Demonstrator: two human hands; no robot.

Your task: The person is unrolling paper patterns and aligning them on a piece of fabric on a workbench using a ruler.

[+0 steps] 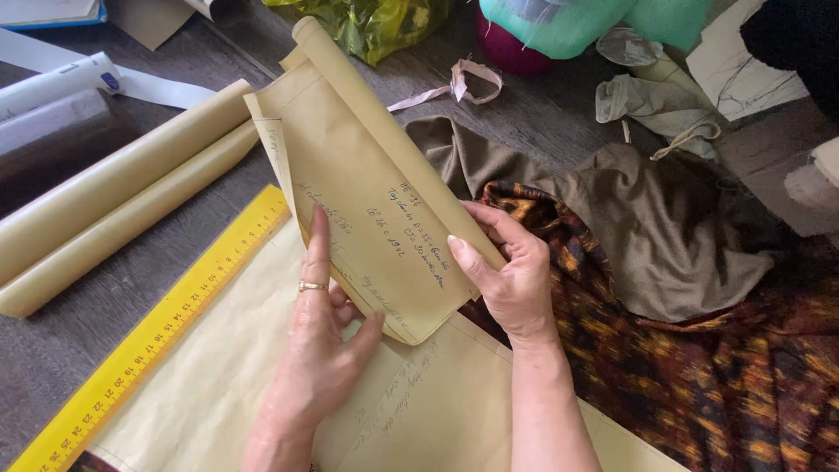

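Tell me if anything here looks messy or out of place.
Mostly the cloth: the olive fabric lies crumpled over the patterned fabric. The left hand and right hand hold a half-rolled paper pattern. Nothing looks spilled or torn.

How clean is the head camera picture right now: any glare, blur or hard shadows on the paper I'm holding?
Head view: soft, even daylight, with no hard shadows. The folded paper pattern is sharp, its handwriting showing as crisp strokes. The left hand and right hand show no motion blur. There is mild sheen on the yellow-green plastic bag, and the yellow ruler is in focus.
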